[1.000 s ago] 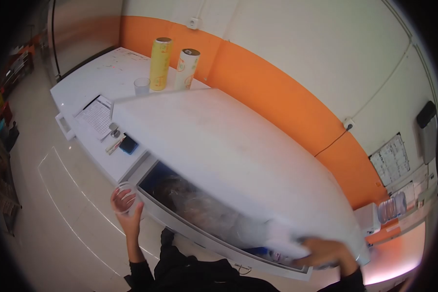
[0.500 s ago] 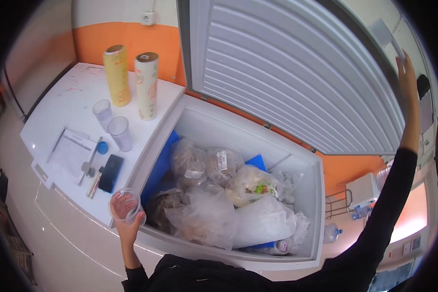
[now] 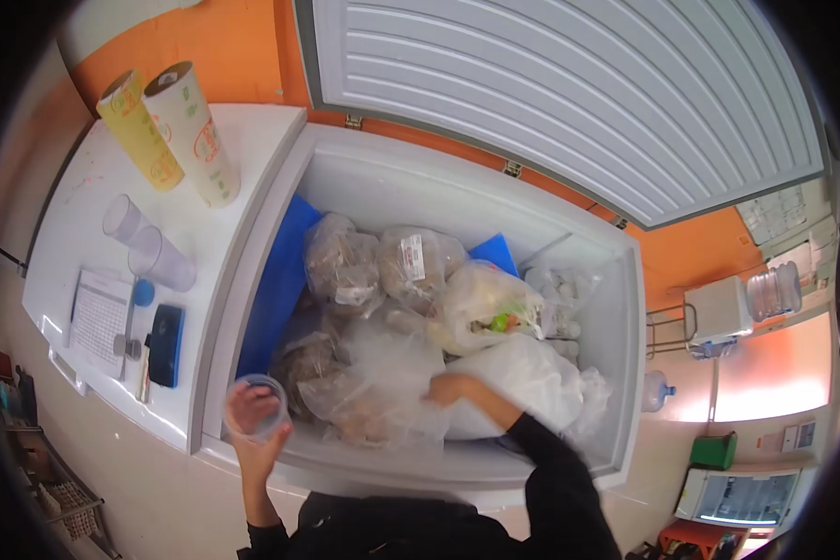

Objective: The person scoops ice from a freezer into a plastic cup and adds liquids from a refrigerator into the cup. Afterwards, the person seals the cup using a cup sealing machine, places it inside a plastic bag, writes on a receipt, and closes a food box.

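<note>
- The left hand grips a clear, round plastic cup at the white rectangular chest freezer's front-left corner, perhaps leaving the right hand free.
- The right hand is at a frosty translucent plastic bag toward the front edge; I cannot tell whether it grips.
- The white ribbed lid stands raised along the back edge, presumably for access.

Bright, soft light; strongest glare on pinkish panel right of freezer. Right hand over freezer slightly motion-blurred. Fisheye bends freezer edges; dark vignetted corners surround it.
</note>
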The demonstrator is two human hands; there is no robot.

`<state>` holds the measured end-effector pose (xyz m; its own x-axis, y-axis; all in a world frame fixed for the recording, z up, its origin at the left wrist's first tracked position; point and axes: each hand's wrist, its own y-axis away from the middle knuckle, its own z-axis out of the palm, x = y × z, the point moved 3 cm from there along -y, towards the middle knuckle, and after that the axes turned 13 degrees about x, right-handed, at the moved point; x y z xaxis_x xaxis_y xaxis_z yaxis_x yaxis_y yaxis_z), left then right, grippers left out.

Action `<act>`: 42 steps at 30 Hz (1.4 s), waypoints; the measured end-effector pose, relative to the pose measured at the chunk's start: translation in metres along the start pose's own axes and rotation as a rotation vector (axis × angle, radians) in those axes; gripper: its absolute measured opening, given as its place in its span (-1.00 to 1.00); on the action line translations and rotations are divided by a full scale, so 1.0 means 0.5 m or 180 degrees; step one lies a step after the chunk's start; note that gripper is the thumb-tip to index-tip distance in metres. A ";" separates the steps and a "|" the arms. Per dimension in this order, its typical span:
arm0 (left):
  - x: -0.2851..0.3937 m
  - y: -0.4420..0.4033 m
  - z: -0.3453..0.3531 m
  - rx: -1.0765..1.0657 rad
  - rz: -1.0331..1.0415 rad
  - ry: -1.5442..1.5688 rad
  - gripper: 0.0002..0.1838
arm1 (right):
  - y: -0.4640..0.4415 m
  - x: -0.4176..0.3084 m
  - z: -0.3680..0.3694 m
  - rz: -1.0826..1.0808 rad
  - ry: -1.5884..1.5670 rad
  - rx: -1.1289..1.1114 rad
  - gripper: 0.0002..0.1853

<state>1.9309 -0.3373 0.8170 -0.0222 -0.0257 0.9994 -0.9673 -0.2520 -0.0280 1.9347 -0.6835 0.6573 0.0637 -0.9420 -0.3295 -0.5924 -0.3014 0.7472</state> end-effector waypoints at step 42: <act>-0.287 0.047 0.023 -0.1867 -0.2990 0.1121 -0.15 | 0.054 -0.084 -0.148 0.1039 -0.2181 0.1006 -0.83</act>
<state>1.9143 -0.3505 0.6726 0.7862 0.2271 0.5747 -0.6067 0.4602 0.6482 1.9754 -0.6631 0.7340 -0.5949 -0.6451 -0.4795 -0.7009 0.1244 0.7023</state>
